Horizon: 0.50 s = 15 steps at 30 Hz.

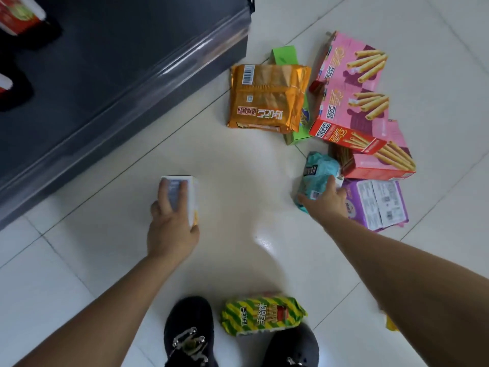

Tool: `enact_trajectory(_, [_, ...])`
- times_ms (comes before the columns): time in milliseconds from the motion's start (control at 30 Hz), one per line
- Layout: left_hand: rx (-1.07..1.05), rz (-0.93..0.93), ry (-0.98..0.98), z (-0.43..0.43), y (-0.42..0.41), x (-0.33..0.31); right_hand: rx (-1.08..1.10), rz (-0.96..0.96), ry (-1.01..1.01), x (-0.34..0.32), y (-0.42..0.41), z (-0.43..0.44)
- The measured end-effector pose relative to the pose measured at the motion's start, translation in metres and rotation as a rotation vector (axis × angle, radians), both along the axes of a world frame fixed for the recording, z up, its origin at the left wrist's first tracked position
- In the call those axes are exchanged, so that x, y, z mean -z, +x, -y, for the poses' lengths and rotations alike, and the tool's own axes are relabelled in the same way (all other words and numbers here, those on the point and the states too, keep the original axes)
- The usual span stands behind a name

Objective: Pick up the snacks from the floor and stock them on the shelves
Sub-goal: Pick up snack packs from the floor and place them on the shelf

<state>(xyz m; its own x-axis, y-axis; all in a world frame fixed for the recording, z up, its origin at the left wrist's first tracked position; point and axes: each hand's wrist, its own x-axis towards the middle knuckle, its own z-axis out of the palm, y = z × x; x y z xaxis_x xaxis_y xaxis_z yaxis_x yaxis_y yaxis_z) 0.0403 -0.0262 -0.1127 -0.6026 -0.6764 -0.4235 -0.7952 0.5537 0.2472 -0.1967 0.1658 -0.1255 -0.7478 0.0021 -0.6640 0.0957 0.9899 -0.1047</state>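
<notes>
Holding a small white and blue box [191,194] in the left hand [172,229], fingers curled over its top, over the floor tiles [238,160] near the dark shelf base [105,88]. Grasping a teal snack packet [316,169] with the right hand [326,202], on the floor just beside a purple pack [378,205] and a red biscuit-stick box [370,160]. Farther off on the tiles, an orange packet [267,99] and pink boxes [352,64]

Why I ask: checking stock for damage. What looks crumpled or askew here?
The teal packet under the right hand looks crumpled. The pink boxes and red box lie overlapped at odd angles on the floor.
</notes>
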Motion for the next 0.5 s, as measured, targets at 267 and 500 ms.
enact_trajectory(267, [0.154,0.050,0.098,-0.002,-0.018,0.002,0.239,-0.044,-0.119,0.004,-0.002,0.008])
enact_trajectory(500, [-0.372,-0.226,0.468,-0.002,-0.026,-0.082,0.926,0.708,-0.724,-0.103,0.008,0.020])
